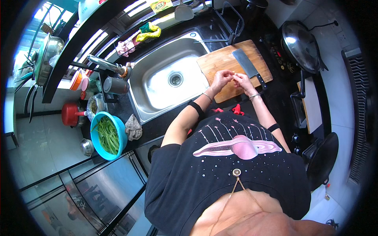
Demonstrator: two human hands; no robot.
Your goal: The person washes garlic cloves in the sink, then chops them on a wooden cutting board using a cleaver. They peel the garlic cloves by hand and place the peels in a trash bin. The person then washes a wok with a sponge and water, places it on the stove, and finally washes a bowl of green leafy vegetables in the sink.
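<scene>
Over a wooden cutting board (212,63), my left hand (221,80) and my right hand (244,82) meet fingertip to fingertip. Both pinch a small pale piece (234,74), perhaps a garlic clove; the fingers mostly cover it. A cleaver (245,62) with a black handle lies flat on the board, just beyond my right hand, its handle end reaching past the board's edge. The board's left part overhangs a stainless steel sink (153,103).
Left of the sink stand a blue basin (122,129) of leafy greens (107,135), a grey rag (133,127) and a red pot (69,114). The faucet (106,64) rises behind. At right, a lidded wok (299,44) sits on an induction cooker (277,59); a black pan (323,162) is nearer.
</scene>
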